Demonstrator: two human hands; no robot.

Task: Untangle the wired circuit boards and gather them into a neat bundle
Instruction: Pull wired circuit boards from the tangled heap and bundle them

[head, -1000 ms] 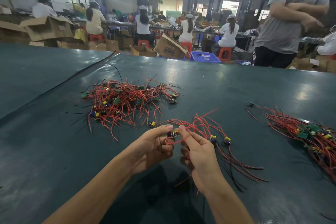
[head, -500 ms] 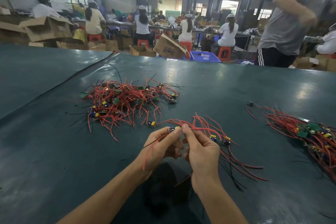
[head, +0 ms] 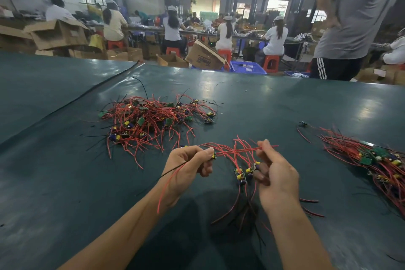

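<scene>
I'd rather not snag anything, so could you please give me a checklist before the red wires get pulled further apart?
1. Left hand pinching one board's end: ok.
2. Right hand gripping the stretched red wires: ok.
3. Wires free of crossings: not ok, loops cross between the hands.
4. Hanging boards clear of the tangled pile: ok.
5. Sorted bundle undisturbed: ok.
6. Solder joints intact: cannot tell.

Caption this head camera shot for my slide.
Left hand and right hand stretch red-wired circuit boards between two piles.
</scene>
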